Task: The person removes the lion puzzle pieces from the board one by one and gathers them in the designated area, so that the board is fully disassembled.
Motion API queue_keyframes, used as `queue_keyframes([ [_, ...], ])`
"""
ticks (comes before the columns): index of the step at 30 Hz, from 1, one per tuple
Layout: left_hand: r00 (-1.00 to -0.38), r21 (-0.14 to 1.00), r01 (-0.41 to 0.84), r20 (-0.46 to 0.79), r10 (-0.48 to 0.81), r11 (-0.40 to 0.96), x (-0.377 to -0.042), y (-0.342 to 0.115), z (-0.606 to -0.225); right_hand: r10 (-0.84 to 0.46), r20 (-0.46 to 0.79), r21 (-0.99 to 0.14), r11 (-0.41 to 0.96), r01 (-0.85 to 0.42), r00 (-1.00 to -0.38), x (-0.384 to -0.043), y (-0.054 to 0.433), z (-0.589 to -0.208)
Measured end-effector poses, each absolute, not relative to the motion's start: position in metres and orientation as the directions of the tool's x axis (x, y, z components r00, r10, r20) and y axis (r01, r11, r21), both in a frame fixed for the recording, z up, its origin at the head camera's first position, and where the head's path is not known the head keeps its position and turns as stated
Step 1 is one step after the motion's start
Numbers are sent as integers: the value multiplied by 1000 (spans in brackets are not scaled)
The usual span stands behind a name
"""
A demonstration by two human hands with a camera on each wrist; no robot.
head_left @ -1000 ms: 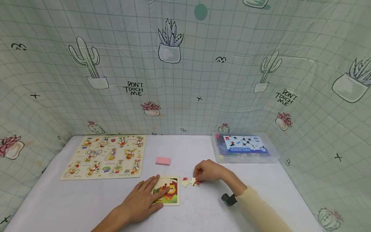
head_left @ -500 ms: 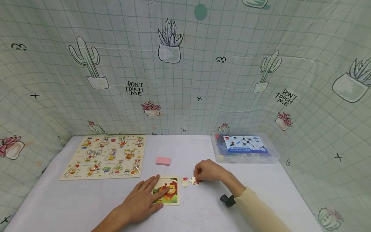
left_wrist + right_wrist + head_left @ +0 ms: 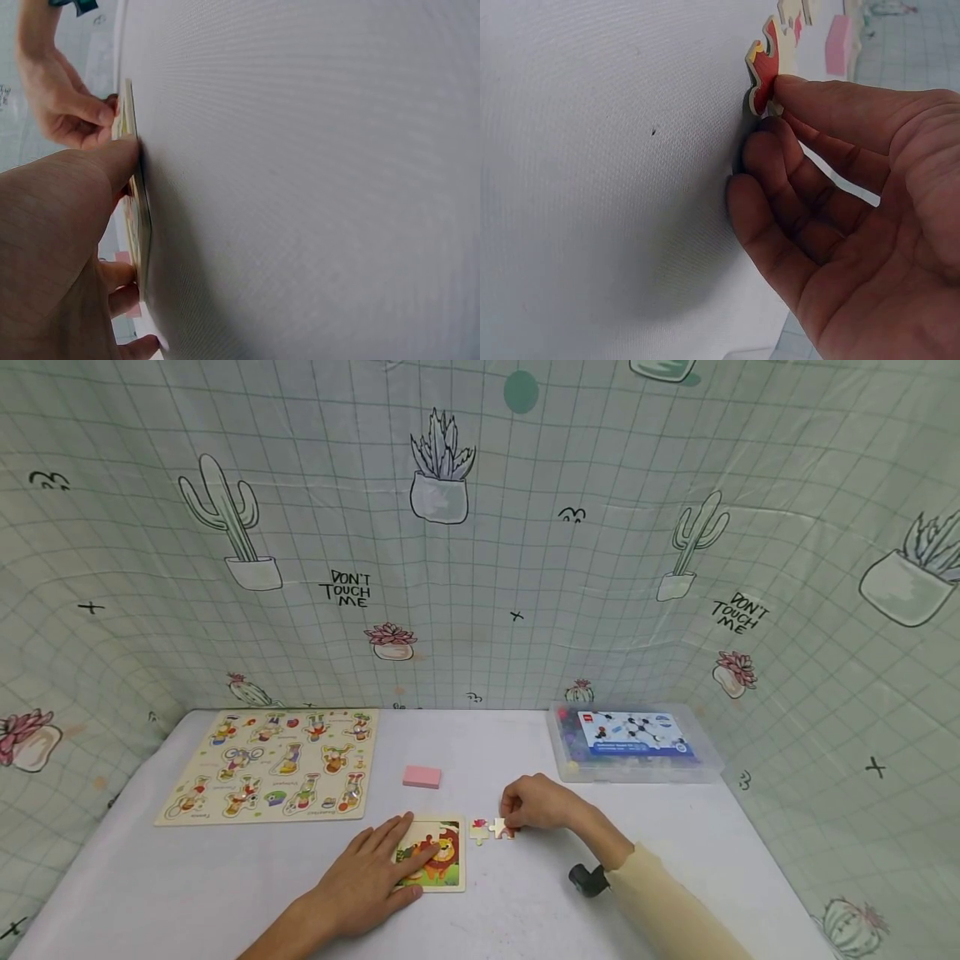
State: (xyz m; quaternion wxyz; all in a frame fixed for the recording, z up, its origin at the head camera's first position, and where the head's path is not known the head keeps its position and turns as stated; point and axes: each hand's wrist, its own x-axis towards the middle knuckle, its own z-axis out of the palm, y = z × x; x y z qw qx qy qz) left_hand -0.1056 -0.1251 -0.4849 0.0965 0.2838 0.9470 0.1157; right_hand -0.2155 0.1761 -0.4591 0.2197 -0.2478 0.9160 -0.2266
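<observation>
My left hand [image 3: 367, 877] lies with fingers spread across a small square lion puzzle [image 3: 462, 870], covering its left part. In the left wrist view my thumb rests on the near edge of the puzzle board [image 3: 145, 232]. To its right, my right hand [image 3: 542, 802] pinches a jigsaw piece [image 3: 765, 73] between thumb and fingers. That piece is red with a bit of yellow, and in the right wrist view it stands tilted just at the tabletop. Beside it lies a second, pale jigsaw piece [image 3: 478, 833] with a pink print; whether the two touch is unclear.
A large wooden picture board [image 3: 258, 760] lies at the back left. A pink block [image 3: 422, 777] sits behind the lion puzzle. At the back right is a clear plastic case [image 3: 637, 747] with a molecule label. Patterned cloth [image 3: 480, 568] walls the table's far side.
The pinched jigsaw piece has tipped slightly, showing less of its red part in the head view. My right forearm has shifted a little to the left. The left hand stays put.
</observation>
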Motion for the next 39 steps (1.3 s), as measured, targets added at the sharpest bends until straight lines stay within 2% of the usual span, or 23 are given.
queue_keyframes([
  [29, -818, 246, 536, -85, 569, 808, -106, -126, -486, -548, -288, -486, 790, -373, -786, -215, 174, -459],
  [39, -815, 274, 527, -107, 570, 805, -105, -126, -485, -552, -291, -474, 793, -383, -781, -216, 177, -460],
])
